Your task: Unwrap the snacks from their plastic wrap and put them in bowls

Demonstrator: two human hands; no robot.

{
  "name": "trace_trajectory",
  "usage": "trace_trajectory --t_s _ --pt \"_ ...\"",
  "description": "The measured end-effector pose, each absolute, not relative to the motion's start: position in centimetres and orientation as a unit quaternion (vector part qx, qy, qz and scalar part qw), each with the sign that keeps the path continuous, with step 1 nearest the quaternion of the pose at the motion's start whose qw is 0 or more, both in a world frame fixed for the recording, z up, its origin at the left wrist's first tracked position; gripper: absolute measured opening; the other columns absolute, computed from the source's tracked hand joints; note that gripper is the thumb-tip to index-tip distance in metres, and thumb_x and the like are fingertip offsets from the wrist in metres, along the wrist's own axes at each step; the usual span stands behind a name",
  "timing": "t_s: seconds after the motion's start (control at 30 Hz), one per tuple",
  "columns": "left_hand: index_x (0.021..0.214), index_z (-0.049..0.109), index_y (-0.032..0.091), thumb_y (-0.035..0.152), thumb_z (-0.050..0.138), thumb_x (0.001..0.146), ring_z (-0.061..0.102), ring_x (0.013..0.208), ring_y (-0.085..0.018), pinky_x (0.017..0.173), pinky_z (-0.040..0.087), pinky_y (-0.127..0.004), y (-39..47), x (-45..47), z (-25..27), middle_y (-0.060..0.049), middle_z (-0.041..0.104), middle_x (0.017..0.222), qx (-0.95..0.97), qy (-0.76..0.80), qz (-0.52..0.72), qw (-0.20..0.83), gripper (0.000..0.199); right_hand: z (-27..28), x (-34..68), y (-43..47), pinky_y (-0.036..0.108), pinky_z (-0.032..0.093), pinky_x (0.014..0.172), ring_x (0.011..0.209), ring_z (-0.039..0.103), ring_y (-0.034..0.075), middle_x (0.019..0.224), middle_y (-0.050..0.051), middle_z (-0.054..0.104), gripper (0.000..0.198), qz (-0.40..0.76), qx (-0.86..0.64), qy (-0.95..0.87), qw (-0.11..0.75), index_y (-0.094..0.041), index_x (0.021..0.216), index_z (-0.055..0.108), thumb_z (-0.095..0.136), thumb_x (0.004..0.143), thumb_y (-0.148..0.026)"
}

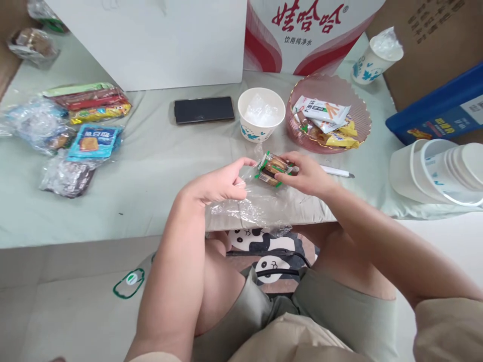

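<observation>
Pack (269, 170) at the bag (260, 211), work seemingly midway

Your clear bag spreads down to the edge of the table (143, 201); whether the pack, at its upper end, is partly inside is unclear. Your left hand (222, 184) touches the bag, thumb and forefinger parted, its grip uncertain. Your right hand (310, 174) pinches the pack. Beyond, the bowl (365, 108) of snacks (320, 108) looks left to do; the bundles (100, 103) at left may be finished.
</observation>
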State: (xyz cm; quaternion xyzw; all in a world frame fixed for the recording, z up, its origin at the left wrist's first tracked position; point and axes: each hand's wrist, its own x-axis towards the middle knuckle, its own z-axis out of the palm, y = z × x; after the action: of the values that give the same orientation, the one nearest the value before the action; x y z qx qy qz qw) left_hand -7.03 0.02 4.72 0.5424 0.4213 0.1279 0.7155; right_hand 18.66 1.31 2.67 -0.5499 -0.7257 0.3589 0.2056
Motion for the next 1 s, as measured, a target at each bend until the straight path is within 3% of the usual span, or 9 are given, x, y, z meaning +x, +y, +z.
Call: trace_trajectory --t_s 0.1,0.23,0.33,0.47,0.57,0.7,0.8,0.9,1.0 --pt "0.150 0.035 0.017 0.013 0.064 0.063 0.027 0.048 -0.007 0.051 0.016 -0.023 0.1 -7.4 4.6 0.016 0.036 0.055 0.539 0.433 0.134 0.710 0.092 2.1 19.6 0.3 0.038 0.055 0.075 0.096 0.069 0.027 0.110 0.010 0.075 0.045 0.382 -0.544 -0.683 0.303 -0.019 0.114 0.071 0.072 0.077 -0.044" --pt "0.149 0.036 0.019 0.013 0.063 0.063 0.025 0.049 -0.007 0.052 0.017 -0.023 0.4 -7.4 4.6 0.016 0.036 0.055 0.526 0.441 0.137 0.714 0.090 1.6 21.6 -1.1 0.042 0.055 0.094 0.103 0.069 0.026 0.110 0.007 0.075 0.049 0.403 -0.513 -0.616 0.442 -0.024 0.112 0.069 0.079 0.076 -0.055" --pt "0.148 0.037 0.019 0.014 0.062 0.061 0.025 0.049 -0.007 0.052 0.017 -0.023 0.7 -6.8 4.8 0.016 0.036 0.053 0.520 0.437 0.139 0.720 0.090 2.1 22.5 -1.7 0.041 0.056 0.096 0.102 0.070 0.024 0.106 0.003 0.075 0.048 0.454 -0.487 -0.542 0.512 -0.028 0.105 0.071 0.084 0.071 -0.059" --pt "0.147 0.039 0.017 0.013 0.061 0.059 0.023 0.048 -0.007 0.051 0.013 -0.024 1.2 -6.1 4.9 0.016 0.035 0.052 0.522 0.421 0.166 0.723 0.091 3.3 22.4 -1.5 0.043 0.063 0.085 0.089 0.073 0.025 0.094 0.002 0.076 0.045 0.621 -0.482 -0.381 0.488 -0.028 0.098 0.073 0.081 0.067 -0.059" --pt "0.147 0.042 0.018 0.012 0.062 0.062 0.022 0.048 -0.006 0.052 0.012 -0.025 1.3 -6.3 5.1 0.015 0.032 0.052 0.524 0.405 0.183 0.727 0.088 3.7 22.4 -1.3 0.044 0.064 0.083 0.090 0.075 0.026 0.097 0.003 0.078 0.041 0.673 -0.487 -0.322 0.455 -0.027 0.099 0.073 0.074 0.072 -0.058" --pt "0.147 0.043 0.018 0.011 0.064 0.065 0.022 0.050 -0.006 0.052 0.012 -0.025 1.1 -7.1 5.2 0.014 0.032 0.053 0.523 0.402 0.190 0.727 0.085 3.4 22.7 -1.7 0.034 0.063 0.082 0.098 0.073 0.021 0.104 0.001 0.077 0.038 0.643 -0.464 -0.338 0.508 -0.029 0.099 0.074 0.082 0.067 -0.049" --pt "0.147 0.042 0.019 0.011 0.064 0.066 0.021 0.050 -0.006 0.052 0.013 -0.024 1.0 -7.6 5.1 0.014 0.032 0.053 0.523 0.400 0.194 0.727 0.085 3.1 23.2 -2.4 0.029 0.061 0.069 0.093 0.073 0.019 0.101 0.000 0.077 0.038 0.638 -0.465 -0.314 0.528 -0.030 0.098 0.073 0.081 0.069 -0.052" --pt "0.148 0.041 0.019 0.010 0.063 0.066 0.020 0.049 -0.007 0.051 0.013 -0.024 1.1 -7.7 5.2 0.015 0.032 0.052 0.522 0.404 0.195 0.725 0.085 3.6 24.5 -2.7 0.025 0.049 0.049 0.085 0.072 0.018 0.097 -0.001 0.076 0.037 0.631 -0.484 -0.294 0.530 -0.032 0.098 0.072 0.077 0.073 -0.058" --pt "0.148 0.041 0.018 0.011 0.064 0.065 0.021 0.049 -0.007 0.050 0.014 -0.023 1.2 -7.5 5.3 0.015 0.032 0.051 0.523 0.411 0.192 0.722 0.086 5.4 26.3 -0.9 0.026 0.046 0.047 0.075 0.067 0.016 0.089 -0.001 0.072 0.032 0.564 -0.492 -0.356 0.560 -0.032 0.095 0.072 0.077 0.075 -0.057"
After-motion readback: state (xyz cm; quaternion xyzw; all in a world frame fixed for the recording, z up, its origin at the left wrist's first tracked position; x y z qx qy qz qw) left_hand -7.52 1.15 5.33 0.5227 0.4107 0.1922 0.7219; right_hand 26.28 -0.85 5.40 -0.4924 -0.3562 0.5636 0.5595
